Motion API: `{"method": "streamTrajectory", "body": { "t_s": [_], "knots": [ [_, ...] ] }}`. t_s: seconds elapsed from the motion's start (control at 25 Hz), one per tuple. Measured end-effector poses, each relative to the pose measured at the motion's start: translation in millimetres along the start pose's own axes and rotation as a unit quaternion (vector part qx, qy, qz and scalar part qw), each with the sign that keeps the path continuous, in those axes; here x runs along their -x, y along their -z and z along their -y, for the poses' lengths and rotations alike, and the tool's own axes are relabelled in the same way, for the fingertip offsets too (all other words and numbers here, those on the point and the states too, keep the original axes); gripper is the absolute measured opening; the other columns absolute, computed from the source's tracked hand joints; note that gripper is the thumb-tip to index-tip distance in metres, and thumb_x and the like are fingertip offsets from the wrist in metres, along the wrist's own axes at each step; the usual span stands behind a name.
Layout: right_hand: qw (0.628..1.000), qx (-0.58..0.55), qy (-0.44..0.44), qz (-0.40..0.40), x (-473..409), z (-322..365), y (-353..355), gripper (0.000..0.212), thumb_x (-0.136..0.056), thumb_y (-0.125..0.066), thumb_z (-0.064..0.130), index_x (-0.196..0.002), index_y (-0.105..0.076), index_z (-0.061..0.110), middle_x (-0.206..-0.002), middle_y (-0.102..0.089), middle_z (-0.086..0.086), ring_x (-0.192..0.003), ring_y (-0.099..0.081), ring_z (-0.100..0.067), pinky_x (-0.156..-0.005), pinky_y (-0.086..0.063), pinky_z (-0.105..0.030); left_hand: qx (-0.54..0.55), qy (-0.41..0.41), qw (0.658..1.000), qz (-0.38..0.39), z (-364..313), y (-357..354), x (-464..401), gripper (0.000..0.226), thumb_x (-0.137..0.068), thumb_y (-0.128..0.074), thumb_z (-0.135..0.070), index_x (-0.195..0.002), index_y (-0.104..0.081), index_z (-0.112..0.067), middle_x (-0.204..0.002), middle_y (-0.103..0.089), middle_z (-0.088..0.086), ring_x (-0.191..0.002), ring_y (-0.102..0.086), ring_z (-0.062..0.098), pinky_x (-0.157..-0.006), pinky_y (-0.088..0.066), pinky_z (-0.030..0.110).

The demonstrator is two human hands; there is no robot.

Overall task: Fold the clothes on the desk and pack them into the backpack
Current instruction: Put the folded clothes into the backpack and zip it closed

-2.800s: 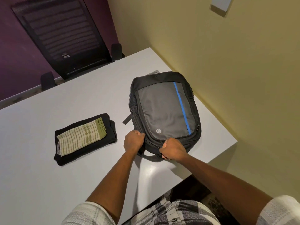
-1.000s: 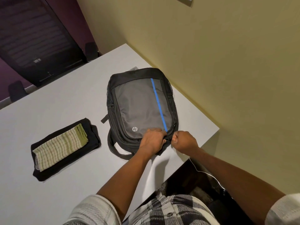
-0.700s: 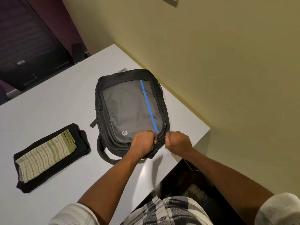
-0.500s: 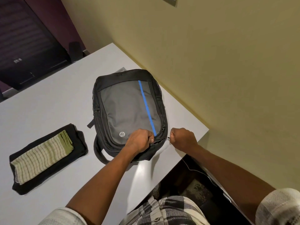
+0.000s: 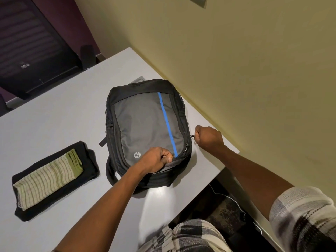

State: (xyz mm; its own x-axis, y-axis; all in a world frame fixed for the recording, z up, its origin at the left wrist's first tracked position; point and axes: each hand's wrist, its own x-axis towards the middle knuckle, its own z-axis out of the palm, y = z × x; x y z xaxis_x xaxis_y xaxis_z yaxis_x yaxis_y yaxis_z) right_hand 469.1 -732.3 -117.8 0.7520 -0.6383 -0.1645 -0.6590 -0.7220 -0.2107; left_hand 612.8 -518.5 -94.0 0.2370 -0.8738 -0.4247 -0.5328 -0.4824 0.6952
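A white desk (image 5: 54, 124) stands against a yellow wall (image 5: 254, 70), with a dark office chair (image 5: 31, 44) behind its far edge. The backpack (image 5: 145, 128) lies flat near the desk's right edge, grey front panel up with a blue stripe, its black carry handle toward the near edge. The left hand (image 5: 154, 159) grips the near end of the front panel beside the stripe, fingers curled and thumb pinching the fabric along the zipper line. The right hand (image 5: 207, 137) is a closed fist just off the backpack's right side, close to the desk's right edge, pinching a small metal zipper pull (image 5: 192, 136). To the left, apart from the backpack and toward the near-left part of the desk, the folded clothes (image 5: 52, 177) lie stacked: a green-striped piece on top of a black one. Plaid sleeves cover both upper arms.
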Motion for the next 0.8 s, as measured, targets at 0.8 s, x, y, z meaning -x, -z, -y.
{"method": "streamTrajectory", "body": {
  "t_s": [0.8],
  "knots": [
    [0.998, -0.01, -0.067, -0.012, -71.2, 16.3, 7.6, 0.016, -0.097, -0.049, 0.022, -0.104, -0.061, 0.014, -0.099, -0.068, -0.013, -0.089, -0.063, -0.037, -0.069, -0.037, -0.033, 0.069, 0.022, 0.996, 0.055, 9.2, 8.8, 10.4, 0.025, -0.097, -0.064, -0.019, -0.074, -0.064, -0.026, -0.067, -0.059, -0.013, -0.062, -0.05, 0.002, -0.069, -0.044, 0.017]
  ]
}}
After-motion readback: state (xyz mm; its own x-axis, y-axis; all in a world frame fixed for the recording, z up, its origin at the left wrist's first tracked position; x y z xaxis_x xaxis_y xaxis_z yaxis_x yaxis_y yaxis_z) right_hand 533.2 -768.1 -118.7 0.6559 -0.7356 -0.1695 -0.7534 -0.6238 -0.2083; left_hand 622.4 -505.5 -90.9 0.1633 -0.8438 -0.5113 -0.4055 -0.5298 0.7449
